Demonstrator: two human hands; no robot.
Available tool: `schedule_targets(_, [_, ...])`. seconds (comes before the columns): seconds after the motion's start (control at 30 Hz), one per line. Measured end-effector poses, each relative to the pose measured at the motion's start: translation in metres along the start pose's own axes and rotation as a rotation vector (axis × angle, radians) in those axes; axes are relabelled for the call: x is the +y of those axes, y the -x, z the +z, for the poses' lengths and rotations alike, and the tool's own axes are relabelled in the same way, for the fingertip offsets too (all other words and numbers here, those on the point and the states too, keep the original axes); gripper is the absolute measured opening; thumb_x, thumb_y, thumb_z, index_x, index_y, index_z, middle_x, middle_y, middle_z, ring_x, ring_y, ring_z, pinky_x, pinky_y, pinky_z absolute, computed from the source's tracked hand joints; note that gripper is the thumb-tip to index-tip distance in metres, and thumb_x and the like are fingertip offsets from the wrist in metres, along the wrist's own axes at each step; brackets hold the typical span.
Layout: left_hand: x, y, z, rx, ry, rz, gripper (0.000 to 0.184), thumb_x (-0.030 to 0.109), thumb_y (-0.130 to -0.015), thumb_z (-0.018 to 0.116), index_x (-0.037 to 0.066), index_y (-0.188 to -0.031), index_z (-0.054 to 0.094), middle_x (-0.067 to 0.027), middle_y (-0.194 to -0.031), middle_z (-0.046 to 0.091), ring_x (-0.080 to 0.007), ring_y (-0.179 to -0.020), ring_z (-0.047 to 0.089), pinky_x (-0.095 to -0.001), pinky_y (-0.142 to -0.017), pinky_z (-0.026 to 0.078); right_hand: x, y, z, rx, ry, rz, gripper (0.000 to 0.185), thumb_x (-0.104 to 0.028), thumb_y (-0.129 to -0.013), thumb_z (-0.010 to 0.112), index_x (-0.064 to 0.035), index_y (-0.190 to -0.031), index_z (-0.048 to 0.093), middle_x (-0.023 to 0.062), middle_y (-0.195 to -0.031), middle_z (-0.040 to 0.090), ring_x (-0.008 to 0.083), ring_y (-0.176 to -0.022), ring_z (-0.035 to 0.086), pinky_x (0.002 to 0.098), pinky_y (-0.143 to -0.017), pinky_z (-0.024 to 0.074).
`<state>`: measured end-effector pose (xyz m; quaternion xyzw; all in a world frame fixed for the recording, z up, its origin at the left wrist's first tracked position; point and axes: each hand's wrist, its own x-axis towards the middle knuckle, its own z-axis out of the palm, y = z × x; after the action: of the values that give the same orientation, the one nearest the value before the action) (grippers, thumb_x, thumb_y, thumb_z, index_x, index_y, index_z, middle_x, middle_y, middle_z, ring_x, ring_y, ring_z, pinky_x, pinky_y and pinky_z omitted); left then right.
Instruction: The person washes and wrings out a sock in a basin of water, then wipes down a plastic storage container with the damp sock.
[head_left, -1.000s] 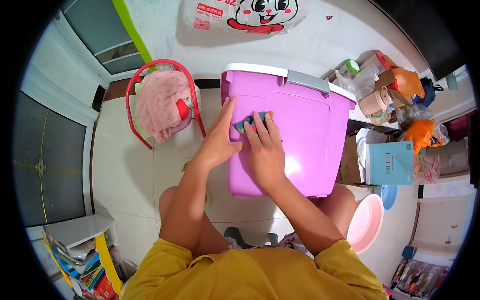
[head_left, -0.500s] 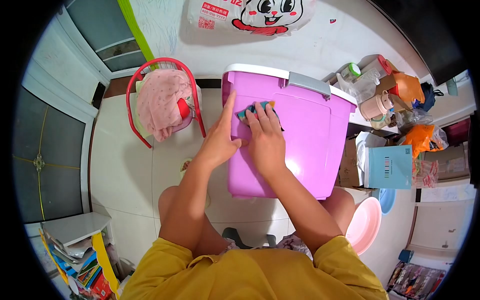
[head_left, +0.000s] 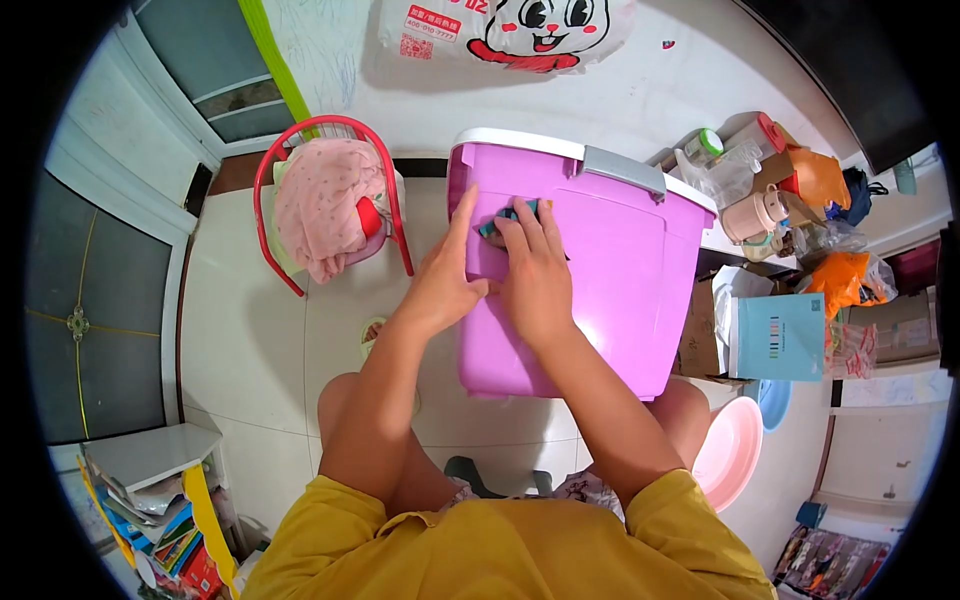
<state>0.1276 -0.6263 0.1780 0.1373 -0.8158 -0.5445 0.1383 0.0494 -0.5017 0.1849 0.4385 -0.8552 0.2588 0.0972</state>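
A purple plastic box with a white rim and a grey latch rests on its side or tilted, its flat face under my hands. My right hand presses a small multicoloured cloth against that face near its upper left, the fingers bent over the cloth. My left hand lies along the box's left edge with its fingers stretched out and its thumb on the face, near my right hand. Much of the cloth is hidden under my right fingers.
A red-framed chair holds pink fabric at the left. Right of the box are a light blue box, a pink basin and a beige jug. Books fill a shelf at the lower left.
My right hand and the cloth have shifted slightly up over the box's face, and the cloth looks more bunched. My left hand stays at the left edge. The view has moved slightly.
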Motion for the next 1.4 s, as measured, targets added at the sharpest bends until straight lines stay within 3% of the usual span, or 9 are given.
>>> schedule_targets(0.2, [0.001,0.0,-0.004,-0.012,0.02,-0.046,0.111,-0.01,-0.07,0.07,0.019,-0.159,0.011,-0.0236,-0.153,0.037,-0.039,-0.138,0.042,-0.0416,-0.109,0.042,0.007,0.009,0.008,0.031,0.041,-0.114,0.055,-0.002,-0.064,0.079,-0.0028,-0.116,0.063,0.0175,-0.142,0.052,0.0454,-0.137,0.04,0.0496,-0.111,0.0377])
schedule_targets(0.4, [-0.002,-0.001,0.0,-0.004,0.056,-0.037,0.111,-0.008,-0.07,0.073,0.018,-0.158,0.012,-0.0231,-0.148,0.044,-0.0381,-0.135,0.046,-0.0414,-0.107,0.043,-0.003,0.019,-0.006,0.081,-0.051,-0.066,0.044,0.003,-0.065,0.076,-0.0015,-0.108,0.067,0.0166,-0.141,0.053,0.0458,-0.135,0.042,0.0491,-0.107,0.0427])
schedule_targets(0.7, [0.001,0.0,0.001,0.036,0.021,-0.03,0.111,-0.007,-0.069,0.075,0.018,-0.158,0.014,-0.023,-0.146,0.046,-0.0378,-0.134,0.047,-0.0419,-0.107,0.043,0.006,-0.009,0.001,0.062,-0.045,-0.009,0.054,0.003,-0.057,0.081,-0.0048,-0.107,0.063,0.0203,-0.143,0.05,0.0444,-0.137,0.041,0.0485,-0.105,0.0451])
schedule_targets(1.0, [-0.003,-0.001,0.0,0.014,0.054,-0.044,0.108,-0.011,-0.068,0.068,0.019,-0.158,0.015,-0.0242,-0.145,0.048,-0.0381,-0.135,0.047,-0.0414,-0.105,0.045,0.008,-0.01,0.001,-0.001,-0.084,-0.193,0.032,0.001,-0.065,0.075,-0.005,-0.094,0.062,0.0159,-0.133,0.06,0.0374,-0.131,0.05,0.0447,-0.102,0.0472])
schedule_targets(1.07, [-0.008,-0.003,0.001,0.034,0.059,-0.012,0.108,-0.009,-0.068,0.069,0.018,-0.158,0.015,-0.0237,-0.147,0.046,-0.0381,-0.135,0.047,-0.0409,-0.106,0.044,0.016,-0.004,0.002,-0.035,-0.237,-0.307,0.023,0.004,-0.068,0.071,-0.0053,-0.088,0.064,0.014,-0.127,0.063,0.0348,-0.124,0.055,0.0436,-0.097,0.0499])
schedule_targets(1.2, [-0.007,-0.001,0.002,0.04,0.092,0.007,0.111,-0.006,-0.067,0.072,0.018,-0.158,0.014,-0.0229,-0.149,0.043,-0.0379,-0.135,0.046,-0.0409,-0.108,0.042,0.015,0.005,-0.016,0.082,-0.37,-0.172,0.021,0.006,-0.07,0.068,-0.0044,-0.088,0.067,0.0144,-0.124,0.063,0.0352,-0.115,0.058,0.0439,-0.091,0.0513])
schedule_targets(1.27, [0.0,-0.001,0.001,0.023,0.095,-0.036,0.113,-0.005,-0.066,0.073,0.018,-0.158,0.011,-0.0225,-0.153,0.039,-0.0367,-0.139,0.042,-0.0402,-0.111,0.04,0.018,0.009,-0.02,0.231,-0.237,-0.051,0.026,0.007,-0.071,0.066,-0.0034,-0.095,0.068,0.0155,-0.122,0.062,0.0363,-0.111,0.059,0.0446,-0.088,0.0512])
schedule_targets(1.33, [-0.006,-0.003,0.003,0.044,0.152,-0.037,0.114,-0.005,-0.066,0.074,0.017,-0.159,0.01,-0.0225,-0.154,0.037,-0.0361,-0.141,0.04,-0.04,-0.112,0.039,0.013,0.013,-0.026,0.17,-0.232,-0.053,0.026,0.006,-0.073,0.067,-0.0022,-0.098,0.07,0.0164,-0.122,0.062,0.0378,-0.113,0.057,0.0444,-0.09,0.0512])
schedule_targets(1.4, [-0.008,-0.004,0.004,0.064,0.21,-0.04,0.115,-0.004,-0.066,0.075,0.016,-0.159,0.009,-0.0225,-0.155,0.035,-0.0355,-0.143,0.038,-0.0398,-0.113,0.038,0.013,0.017,-0.017,0.13,-0.244,-0.201,0.023,0.003,-0.074,0.07,-0.0013,-0.097,0.071,0.0159,-0.121,0.062,0.0376,-0.116,0.057,0.0437,-0.092,0.051])
